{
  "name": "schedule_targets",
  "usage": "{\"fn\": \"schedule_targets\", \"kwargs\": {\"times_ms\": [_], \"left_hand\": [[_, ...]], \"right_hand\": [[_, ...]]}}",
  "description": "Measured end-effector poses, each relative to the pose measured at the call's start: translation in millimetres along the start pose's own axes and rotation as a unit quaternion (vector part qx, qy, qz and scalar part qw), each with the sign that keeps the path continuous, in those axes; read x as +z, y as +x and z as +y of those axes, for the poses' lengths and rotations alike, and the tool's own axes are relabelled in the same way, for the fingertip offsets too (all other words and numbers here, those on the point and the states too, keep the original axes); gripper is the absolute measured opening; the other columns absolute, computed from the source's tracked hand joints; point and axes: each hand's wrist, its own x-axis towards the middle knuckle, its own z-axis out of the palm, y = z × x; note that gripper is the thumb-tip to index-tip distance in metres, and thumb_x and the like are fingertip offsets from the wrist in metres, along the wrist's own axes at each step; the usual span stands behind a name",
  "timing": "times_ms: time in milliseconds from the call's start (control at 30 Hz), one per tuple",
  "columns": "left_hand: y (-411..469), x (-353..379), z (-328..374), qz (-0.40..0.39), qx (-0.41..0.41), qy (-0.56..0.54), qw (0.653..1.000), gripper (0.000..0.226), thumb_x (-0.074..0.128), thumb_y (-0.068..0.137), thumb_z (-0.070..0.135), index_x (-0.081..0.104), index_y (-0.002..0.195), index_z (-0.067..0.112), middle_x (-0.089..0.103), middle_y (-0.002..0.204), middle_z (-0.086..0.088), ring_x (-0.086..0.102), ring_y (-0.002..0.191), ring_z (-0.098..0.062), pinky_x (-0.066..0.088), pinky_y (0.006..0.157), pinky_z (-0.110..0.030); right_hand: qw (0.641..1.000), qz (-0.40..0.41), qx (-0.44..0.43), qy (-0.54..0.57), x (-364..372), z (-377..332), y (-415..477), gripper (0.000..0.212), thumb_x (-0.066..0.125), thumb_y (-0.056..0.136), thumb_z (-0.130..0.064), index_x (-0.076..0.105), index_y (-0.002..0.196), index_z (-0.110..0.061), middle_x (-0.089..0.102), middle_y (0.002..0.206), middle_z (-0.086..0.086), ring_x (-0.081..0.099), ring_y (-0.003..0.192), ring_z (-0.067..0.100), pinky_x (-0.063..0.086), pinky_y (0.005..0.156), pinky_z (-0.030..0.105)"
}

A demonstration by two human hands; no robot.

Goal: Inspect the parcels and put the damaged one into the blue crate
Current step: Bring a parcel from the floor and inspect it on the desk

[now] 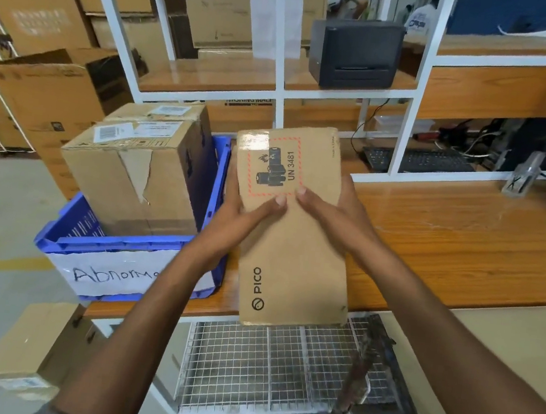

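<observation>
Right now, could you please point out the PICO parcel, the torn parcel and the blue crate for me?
PICO parcel point(293, 256): head view, bare middle of its upper face.
torn parcel point(101, 180): head view, front face, left of the tear.
blue crate point(107, 243): head view, near rim above the paper label.

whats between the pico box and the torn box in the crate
In the head view, a wall of the blue crate stands between the torn box and the PICO box, and the left hand grips the PICO box's edge beside that wall.
</observation>
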Motion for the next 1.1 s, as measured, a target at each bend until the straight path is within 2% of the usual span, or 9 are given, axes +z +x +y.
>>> {"fn": "schedule_targets", "kwargs": {"times_ms": [233,400,500,600,700,800,867,967,1100], "left_hand": [[-12,11,-24,0.027,-0.032,0.016,0.999,0.095,0.085,0.081,0.055,0.027,0.156,0.047,0.064,0.125,0.033,0.063,0.12,0.002,0.053,0.106,-0.037],[-8,20,-15,0.084,-0.027,0.099,0.991,0.086,0.073,0.088,0.063,0.031,0.155,0.032,0.053,0.12,0.028,0.058,0.117,-0.01,0.05,0.098,-0.034],[-16,13,-28,0.013,-0.063,0.043,0.997,0.095,0.083,0.081,0.061,0.029,0.153,0.031,0.057,0.124,0.028,0.063,0.118,-0.005,0.054,0.103,-0.04],[-37,6,-37,-0.051,-0.078,0.025,0.995,0.095,0.087,0.079,0.052,0.03,0.153,0.038,0.059,0.127,0.032,0.062,0.116,0.008,0.054,0.101,-0.031],[-44,18,-36,0.021,-0.062,0.073,0.995,0.08,0.082,0.082,0.059,0.038,0.145,0.036,0.062,0.119,0.028,0.064,0.116,-0.004,0.054,0.1,-0.036],[-42,24,-30,0.093,-0.066,0.045,0.993,0.071,0.083,0.082,0.056,0.04,0.133,0.032,0.064,0.122,0.015,0.066,0.114,-0.009,0.055,0.102,-0.045],[-45,17,-33,0.049,-0.064,0.012,0.997,0.081,0.089,0.08,0.046,0.037,0.14,0.03,0.061,0.133,0.011,0.063,0.117,-0.002,0.056,0.104,-0.041],[-66,6,-50,-0.111,-0.061,-0.01,0.992,0.112,0.094,0.077,0.023,0.019,0.157,0.042,0.055,0.143,0.019,0.06,0.125,0.002,0.057,0.1,-0.028],[-87,14,-61,-0.16,-0.042,-0.016,0.986,0.13,0.097,0.07,0.008,0.011,0.156,0.052,0.055,0.14,0.021,0.059,0.127,-0.002,0.06,0.091,-0.03]], "right_hand": [[0.999,0.037,-0.011,0.0,5,19,-16,0.065,0.08,0.082,-0.058,0.053,0.137,-0.036,0.069,0.118,-0.023,0.065,0.108,-0.003,0.055,0.091,0.032],[0.997,0.079,-0.022,-0.014,14,13,-11,0.063,0.076,0.085,-0.062,0.054,0.138,-0.035,0.067,0.111,-0.024,0.059,0.098,-0.016,0.045,0.074,0.013],[1.0,0.003,0.012,0.022,4,20,-22,0.079,0.083,0.084,-0.049,0.041,0.149,-0.034,0.065,0.121,-0.023,0.062,0.105,-0.006,0.051,0.082,0.021],[0.997,-0.054,0.039,0.025,-5,37,-42,0.086,0.089,0.079,-0.039,0.038,0.148,-0.036,0.064,0.126,-0.018,0.063,0.112,0.003,0.054,0.09,0.032],[1.0,0.007,0.019,-0.006,4,41,-46,0.069,0.086,0.081,-0.046,0.048,0.139,-0.036,0.066,0.119,-0.02,0.064,0.109,0.004,0.054,0.09,0.035],[1.0,0.024,0.015,-0.013,7,36,-44,0.071,0.083,0.083,-0.049,0.048,0.142,-0.033,0.065,0.113,-0.024,0.062,0.106,-0.003,0.05,0.082,0.025],[0.999,-0.032,0.024,0.011,-1,39,-47,0.086,0.089,0.081,-0.038,0.038,0.15,-0.034,0.063,0.122,-0.021,0.06,0.112,-0.002,0.05,0.085,0.023],[0.988,-0.141,0.054,0.044,-11,58,-65,0.112,0.096,0.073,-0.023,0.022,0.157,-0.034,0.057,0.138,-0.013,0.059,0.124,0.004,0.053,0.099,0.029],[0.989,-0.137,0.046,0.017,-11,71,-84,0.12,0.1,0.061,-0.027,0.026,0.155,-0.031,0.058,0.137,-0.014,0.06,0.124,0.005,0.055,0.099,0.031]]}}
